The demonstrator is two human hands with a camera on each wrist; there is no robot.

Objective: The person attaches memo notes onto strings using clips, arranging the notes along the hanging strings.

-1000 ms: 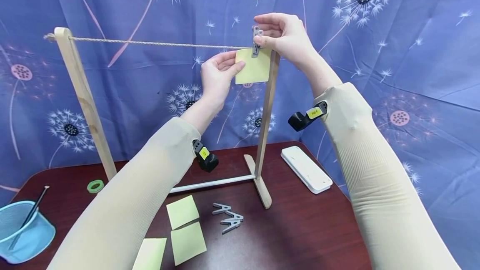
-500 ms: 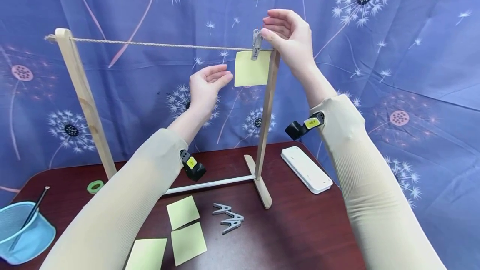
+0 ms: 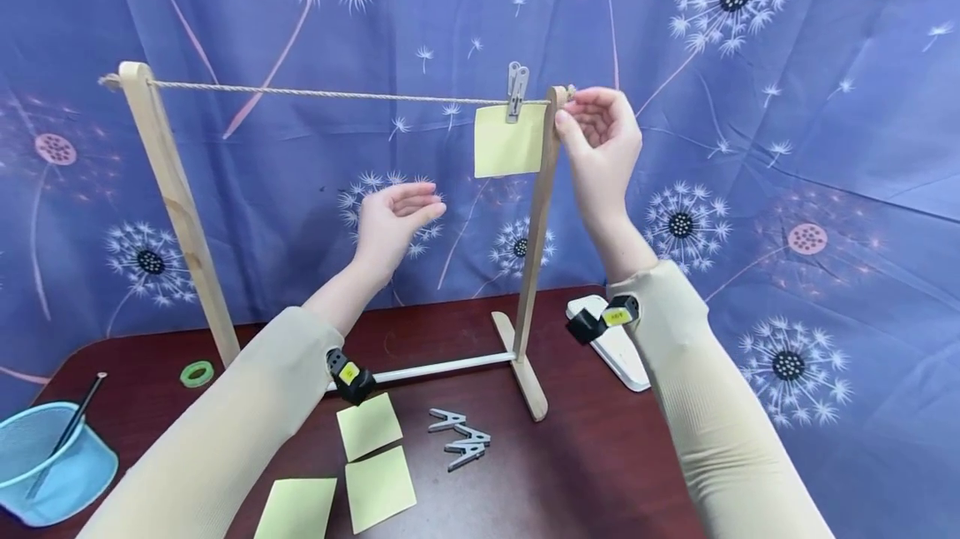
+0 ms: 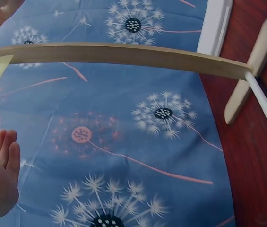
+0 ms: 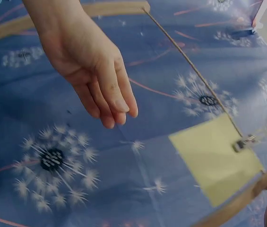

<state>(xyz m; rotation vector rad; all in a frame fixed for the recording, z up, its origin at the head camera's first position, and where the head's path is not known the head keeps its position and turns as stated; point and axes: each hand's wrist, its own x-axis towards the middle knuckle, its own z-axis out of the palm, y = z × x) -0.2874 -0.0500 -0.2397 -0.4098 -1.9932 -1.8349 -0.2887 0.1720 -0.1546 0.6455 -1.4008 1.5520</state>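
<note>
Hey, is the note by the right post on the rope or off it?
On: the note hangs at the rope, its top edge held by the clip.

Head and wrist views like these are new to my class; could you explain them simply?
No machine here: a person works with two bare hands. The head view comes from a camera worn on the head, looking forward and down; small black cameras at the wrists give the others. On the dark reddish table lie pale yellow paper squares and grey A-shaped clothespins, among other things. Another clothespin holds a yellow paper square on the thin beige rope between wooden posts. The left hand holds nothing; the right hand, beside the right post's top, seems to hold nothing either.
</note>
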